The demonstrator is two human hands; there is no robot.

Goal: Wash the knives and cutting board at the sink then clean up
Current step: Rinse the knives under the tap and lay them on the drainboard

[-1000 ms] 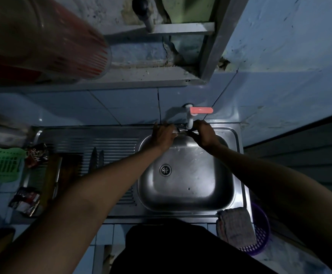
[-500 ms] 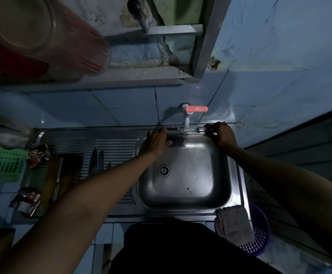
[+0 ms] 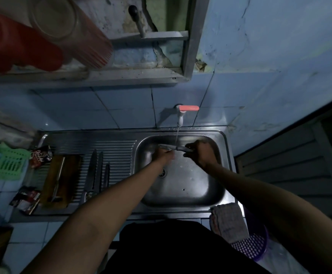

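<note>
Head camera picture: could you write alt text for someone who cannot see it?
Seen from above, a person holds a knife under a thin stream from the tap over a steel sink, right hand gripping the handle, left hand at the blade. More knives lie on the drainboard.

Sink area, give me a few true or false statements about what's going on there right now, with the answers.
1. Water runs from the tap. True.
2. The right hand holds a knife under the stream. True.
3. The cutting board is in the sink basin. False: it lies on the drainboard, left of the basin.
4. Other knives lie on the drainboard. True.
5. The cloth hangs on the tap. False: it is draped at the sink's near right corner.
6. The left hand is on the tap handle. False: it is at the knife blade in the basin.
</note>
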